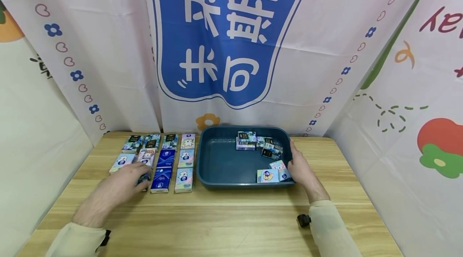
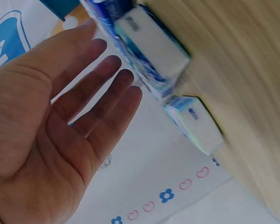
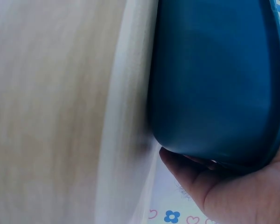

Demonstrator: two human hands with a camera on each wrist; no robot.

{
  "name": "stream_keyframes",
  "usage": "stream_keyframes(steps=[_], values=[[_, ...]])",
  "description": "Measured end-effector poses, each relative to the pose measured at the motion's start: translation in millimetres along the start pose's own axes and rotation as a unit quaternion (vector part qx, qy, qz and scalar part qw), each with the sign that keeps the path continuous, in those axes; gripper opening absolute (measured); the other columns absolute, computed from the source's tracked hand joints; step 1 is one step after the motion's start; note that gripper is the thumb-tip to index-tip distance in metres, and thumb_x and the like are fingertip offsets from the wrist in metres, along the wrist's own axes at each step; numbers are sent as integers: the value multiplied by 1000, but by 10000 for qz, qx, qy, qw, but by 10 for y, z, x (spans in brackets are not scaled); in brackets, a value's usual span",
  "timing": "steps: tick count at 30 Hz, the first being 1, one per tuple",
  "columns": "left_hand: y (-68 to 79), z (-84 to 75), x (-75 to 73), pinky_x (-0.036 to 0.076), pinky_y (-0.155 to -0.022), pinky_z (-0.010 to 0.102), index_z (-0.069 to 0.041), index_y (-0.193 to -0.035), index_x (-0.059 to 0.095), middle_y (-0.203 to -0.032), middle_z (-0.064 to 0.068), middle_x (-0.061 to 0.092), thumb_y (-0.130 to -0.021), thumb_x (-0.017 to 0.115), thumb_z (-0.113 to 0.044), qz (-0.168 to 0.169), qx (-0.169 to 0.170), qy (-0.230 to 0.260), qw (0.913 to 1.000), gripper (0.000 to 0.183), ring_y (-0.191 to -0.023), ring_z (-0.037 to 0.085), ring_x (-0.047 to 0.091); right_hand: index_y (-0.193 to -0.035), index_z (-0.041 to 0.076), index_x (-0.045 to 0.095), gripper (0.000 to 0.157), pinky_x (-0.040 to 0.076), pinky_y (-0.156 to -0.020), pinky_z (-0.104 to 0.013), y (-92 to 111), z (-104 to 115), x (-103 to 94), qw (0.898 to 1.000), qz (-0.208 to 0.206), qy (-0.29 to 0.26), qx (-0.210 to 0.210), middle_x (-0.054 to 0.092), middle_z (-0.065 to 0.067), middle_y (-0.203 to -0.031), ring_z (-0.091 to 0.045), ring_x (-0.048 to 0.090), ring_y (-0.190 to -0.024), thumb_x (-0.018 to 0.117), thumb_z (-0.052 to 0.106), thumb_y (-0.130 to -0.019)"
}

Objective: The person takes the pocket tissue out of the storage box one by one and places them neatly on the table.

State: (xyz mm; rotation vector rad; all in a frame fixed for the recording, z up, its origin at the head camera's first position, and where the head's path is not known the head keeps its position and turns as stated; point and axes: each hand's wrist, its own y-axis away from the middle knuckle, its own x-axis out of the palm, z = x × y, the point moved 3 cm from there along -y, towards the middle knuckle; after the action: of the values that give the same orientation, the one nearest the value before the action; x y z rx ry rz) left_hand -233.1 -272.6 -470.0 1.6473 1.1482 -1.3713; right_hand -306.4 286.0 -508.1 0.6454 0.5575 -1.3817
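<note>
My left hand [image 1: 126, 182] is over the near left end of rows of small tissue packs, with a dark pack [image 1: 143, 182] partly hidden beneath its fingers. The left wrist view shows that palm with its fingers stretched out and apart, beside a tissue pack [image 2: 151, 51] standing on the wood. My right hand [image 1: 301, 166] holds the right end of a dark blue-green plastic tray [image 1: 224, 184] at its rim. Seen from the right wrist, the fingers [image 3: 186, 175] lie along the outside of the tray's end wall. Several tissue packs [image 1: 267, 175] lie inside the tray, toward its right side.
Left of the tray are plain blue packs [image 1: 161, 178], pastel cartoon packs [image 1: 183, 179] and dark patterned packs [image 1: 170, 141] in rows on the wooden table [image 1: 224, 225]. A printed white curtain [image 1: 123, 48] hangs behind the table's far edge.
</note>
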Motion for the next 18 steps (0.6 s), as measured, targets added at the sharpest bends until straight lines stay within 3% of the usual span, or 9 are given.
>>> stream_keyframes(steps=[7, 18], values=[[-112, -272, -83, 65, -112, 71, -1, -131, 82, -138, 28, 81, -106, 87, -20, -395, 281, 82, 9988, 31, -129, 52, 79, -186, -2, -1, 86, 17, -148, -69, 15, 46, 22, 9998, -6, 195, 50, 9, -34, -194, -57, 17, -180, 39, -12, -111], [-351, -724, -80, 71, -105, 57, -6, -135, 82, -135, 14, 83, -112, 82, -18, -654, 825, 257, 9941, 26, -123, 36, 82, -186, -4, 2, 84, 19, -148, -67, 34, 146, 108, 9995, -71, 292, -53, 13, -34, -194, -56, 20, -180, 39, -14, -111]])
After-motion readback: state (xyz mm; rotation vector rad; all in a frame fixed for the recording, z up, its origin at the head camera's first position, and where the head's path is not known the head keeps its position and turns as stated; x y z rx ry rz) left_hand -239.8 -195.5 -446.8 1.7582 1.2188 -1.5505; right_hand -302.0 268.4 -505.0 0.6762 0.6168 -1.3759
